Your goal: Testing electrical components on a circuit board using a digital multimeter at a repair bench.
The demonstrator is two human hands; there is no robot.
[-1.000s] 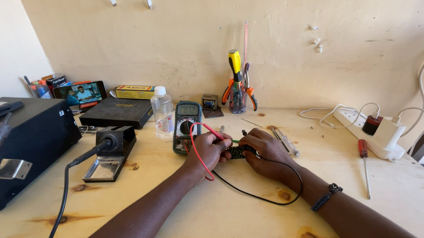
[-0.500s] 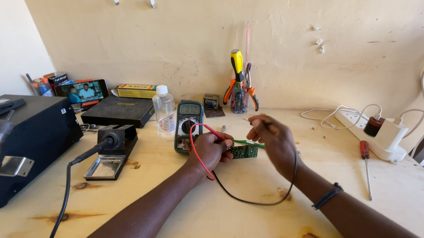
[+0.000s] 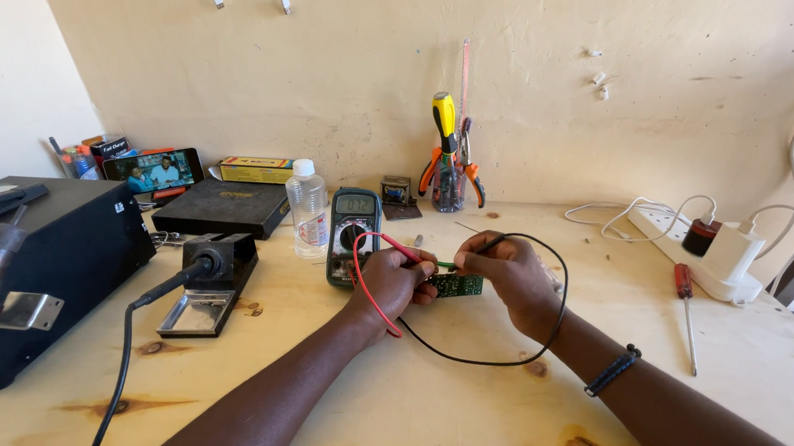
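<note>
Two probes meet over a small green circuit board (image 3: 457, 285) lying near the middle of the pale wooden workbench (image 3: 458, 414). Her left hand (image 3: 395, 279) is clenched around the red probe (image 3: 402, 248), its tip down at the board's left edge; the right hand (image 3: 505, 270) pinches the black probe (image 3: 489, 245) at the far edge. Both leads loop back to the green multimeter (image 3: 353, 234) just behind, so testing looks under way, not finished. Both forearms stretch low across the bench. Left of the meter stand a clear plastic bottle (image 3: 308, 207) and a black soldering-iron stand (image 3: 211, 280).

bright even daylight, soft shadows under arms, sharp centre, wide-angle bending at edges.
</note>
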